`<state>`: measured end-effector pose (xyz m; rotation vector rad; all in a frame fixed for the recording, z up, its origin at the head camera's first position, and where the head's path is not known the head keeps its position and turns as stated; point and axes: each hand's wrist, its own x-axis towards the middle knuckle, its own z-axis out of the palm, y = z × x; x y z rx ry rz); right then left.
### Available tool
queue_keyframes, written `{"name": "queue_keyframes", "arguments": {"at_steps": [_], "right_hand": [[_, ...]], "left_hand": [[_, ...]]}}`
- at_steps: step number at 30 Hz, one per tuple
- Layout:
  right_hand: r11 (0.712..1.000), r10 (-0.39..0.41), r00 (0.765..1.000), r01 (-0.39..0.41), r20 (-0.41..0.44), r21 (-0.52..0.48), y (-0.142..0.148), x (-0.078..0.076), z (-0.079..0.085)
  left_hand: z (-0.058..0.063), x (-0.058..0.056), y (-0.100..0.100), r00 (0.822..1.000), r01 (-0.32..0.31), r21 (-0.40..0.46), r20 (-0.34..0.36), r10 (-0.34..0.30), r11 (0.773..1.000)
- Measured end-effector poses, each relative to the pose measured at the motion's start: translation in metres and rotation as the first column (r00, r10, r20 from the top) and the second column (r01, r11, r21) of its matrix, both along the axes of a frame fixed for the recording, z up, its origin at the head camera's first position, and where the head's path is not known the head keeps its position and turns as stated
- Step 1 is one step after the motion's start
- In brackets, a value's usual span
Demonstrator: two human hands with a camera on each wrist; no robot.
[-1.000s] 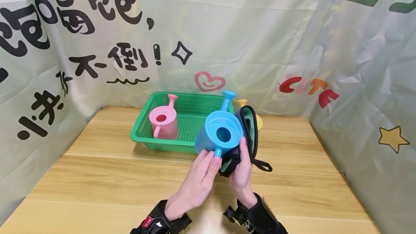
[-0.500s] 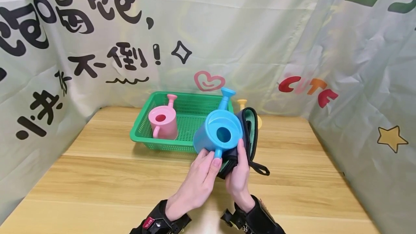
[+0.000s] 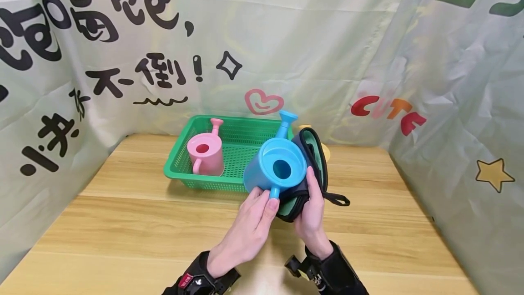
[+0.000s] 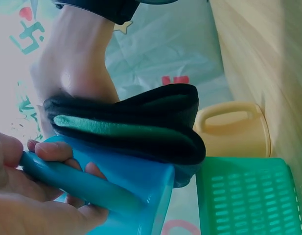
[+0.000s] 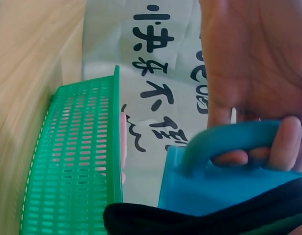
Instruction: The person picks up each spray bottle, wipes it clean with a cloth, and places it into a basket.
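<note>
My left hand (image 3: 245, 229) grips the handle of a blue watering can (image 3: 262, 170), tilted so that its round top hole faces me. Its fingers wrap the handle (image 4: 82, 178) in the left wrist view. Held in my right hand (image 3: 312, 215) is a folded dark cloth (image 3: 320, 160) with a green inner face, black edging and a hanging loop (image 3: 337, 199). The cloth lies against the can's right side, my right fingertips at the can's rim. Most of the right fingers are hidden behind the cloth in the left wrist view.
Behind the can, a green plastic basket (image 3: 217, 185) stands on the wooden table (image 3: 155, 226) with a pink watering can (image 3: 212, 158) in it. A yellow watering can (image 4: 239, 132) stands beside the basket, mostly hidden by the cloth in the head view. Printed fabric walls (image 3: 323, 49) enclose the table.
The right hand and cloth shift slightly down and left, then up and right along the can's side. The left hand and the blue watering can stay almost still.
</note>
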<state>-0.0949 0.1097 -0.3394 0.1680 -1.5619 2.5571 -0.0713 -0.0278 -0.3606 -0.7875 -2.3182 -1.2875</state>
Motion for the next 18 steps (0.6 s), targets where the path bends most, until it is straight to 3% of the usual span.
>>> {"name": "queue_keyframes", "arguments": {"at_steps": [5, 18], "right_hand": [[1.000, 0.009, 1.000, -0.009, 0.002, -0.016, 0.001, 0.001, 0.001], [0.991, -0.125, 0.992, 0.123, -0.028, -0.050, -0.019, 0.013, -0.008]], "left_hand": [[0.001, 0.001, 0.000, 1.000, 0.010, -0.007, 0.007, -0.010, 1.000], [-0.002, 0.003, 0.004, 1.000, 0.009, 0.003, -0.027, -0.009, 1.000]]}}
